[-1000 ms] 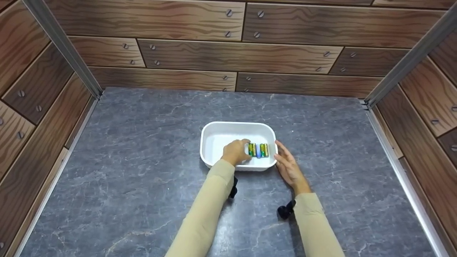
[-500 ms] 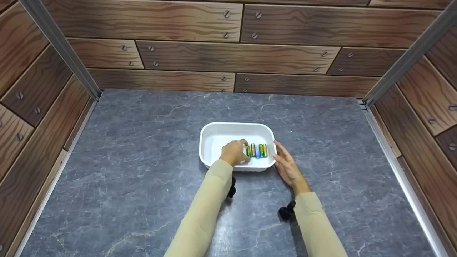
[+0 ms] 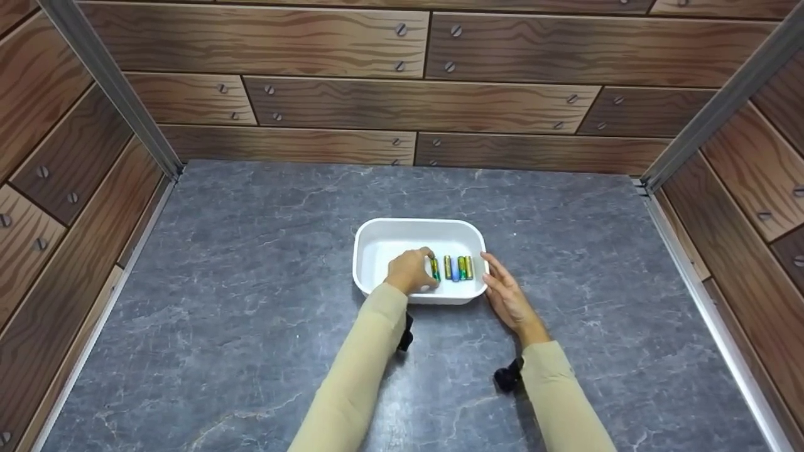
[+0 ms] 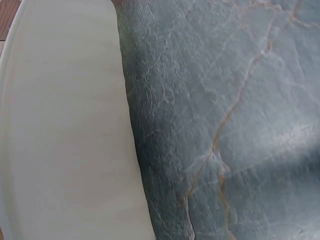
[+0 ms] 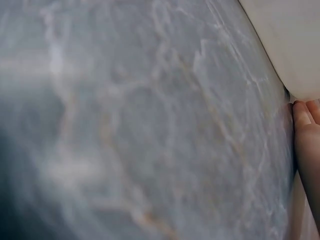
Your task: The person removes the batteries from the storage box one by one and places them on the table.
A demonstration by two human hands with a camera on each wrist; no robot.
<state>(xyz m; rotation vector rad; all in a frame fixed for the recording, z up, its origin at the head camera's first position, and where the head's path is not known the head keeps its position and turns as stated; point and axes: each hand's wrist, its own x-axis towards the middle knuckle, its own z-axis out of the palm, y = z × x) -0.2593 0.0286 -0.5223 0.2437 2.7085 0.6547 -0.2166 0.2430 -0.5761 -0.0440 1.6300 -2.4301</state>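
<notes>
A white plastic tub (image 3: pixel 377 251) stands on the grey marbled table. Inside it, my left hand (image 3: pixel 408 270) pinches a green-and-gold battery (image 3: pixel 435 269) lengthwise between thumb and finger. To the right of that battery, several more lie side by side in an upright row: a gold one (image 3: pixel 448 267), a blue one (image 3: pixel 455 270), and others in green and gold. My right hand (image 3: pixel 512 304) holds the tub's right end, its fingertips at the rim. In the right wrist view its fingers (image 5: pixel 302 114) touch the tub's pale wall (image 5: pixel 285 45). The left wrist view shows no fingers.
The marbled tabletop (image 3: pixel 251 263) surrounds the tub. Wood-patterned panels (image 3: pixel 352 100) close the back and both sides, with metal posts (image 3: pixel 119 94) at the back corners. Black wrist cameras (image 3: pixel 507 376) hang beneath both forearms.
My left hand has drawn the leftmost battery to the left, opening a gap between it and the rest of the row. My right hand stays at the tub's right end.
</notes>
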